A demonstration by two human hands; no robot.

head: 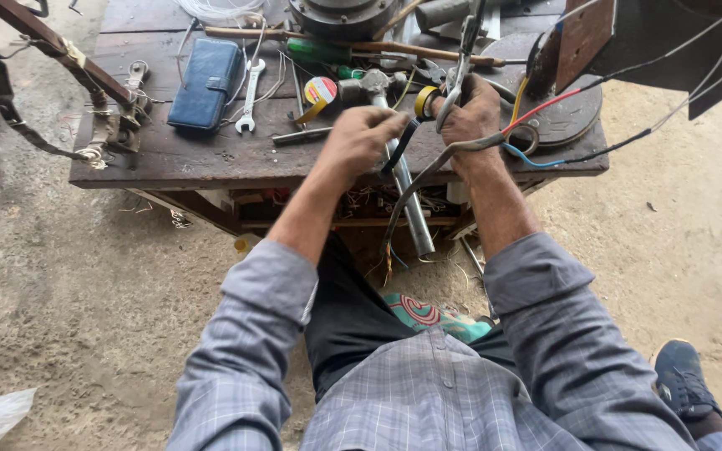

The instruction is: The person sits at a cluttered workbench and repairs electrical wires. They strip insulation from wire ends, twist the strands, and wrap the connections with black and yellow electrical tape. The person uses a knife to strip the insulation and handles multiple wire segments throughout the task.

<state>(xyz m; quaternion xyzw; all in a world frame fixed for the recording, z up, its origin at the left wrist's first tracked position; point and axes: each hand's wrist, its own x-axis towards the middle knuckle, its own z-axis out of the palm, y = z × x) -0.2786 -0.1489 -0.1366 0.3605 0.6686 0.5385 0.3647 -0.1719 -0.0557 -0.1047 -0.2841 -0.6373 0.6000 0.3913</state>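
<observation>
- Two hands work above the dark wooden desk (pixel 169 159).
- Left hand (pixel 359 138) is closed, pinching a strip of black tape (pixel 400 144).
- Right hand (pixel 470 113) is closed around a grey cable (pixel 428 171) and the yellow-rimmed tape roll (pixel 424 101).
- Nearby lie a spanner (pixel 249 96) and a blue wallet (pixel 206 83).

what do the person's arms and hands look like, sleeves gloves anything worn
Both hands, left hand and right hand, are bare: no gloves, and no rings or watch visible. Each arm wears a grey-blue checked shirt sleeve, left sleeve and right sleeve, pushed up to around the elbow, forearms uncovered.
</observation>
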